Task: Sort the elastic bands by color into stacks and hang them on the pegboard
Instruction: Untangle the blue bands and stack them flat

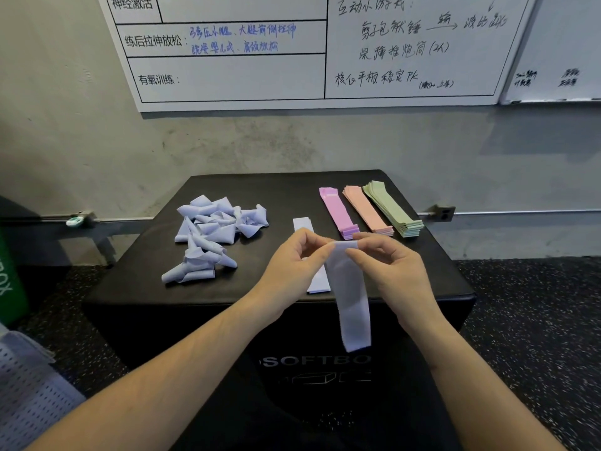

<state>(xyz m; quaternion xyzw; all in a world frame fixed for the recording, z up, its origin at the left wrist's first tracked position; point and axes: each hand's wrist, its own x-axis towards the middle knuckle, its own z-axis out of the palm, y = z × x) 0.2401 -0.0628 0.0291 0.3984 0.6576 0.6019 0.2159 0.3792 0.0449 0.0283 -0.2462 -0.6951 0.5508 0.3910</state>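
Both hands are raised over the near edge of a black padded box (325, 196) that carries the bands. The left hand (294, 262) and the right hand (387, 265) each pinch the top end of one pale lavender band (353, 301) between thumb and fingers; the rest of it hangs down in front of the box's front face. Under the hands lies a small flat stack of lavender bands (304, 224), partly hidden by the left hand and the hanging band, so its height cannot be told. To the left sits a loose, tangled heap of lavender bands (211, 229). At the far right three neat stacks lie side by side: a purple-pink stack (336, 209), a salmon stack (366, 208) and a green stack (392, 206). A perforated white board (29, 392) is cut off at the lower left corner. The lettering on the box front is partly covered by the band. A whiteboard (247, 66) hangs on the wall behind.
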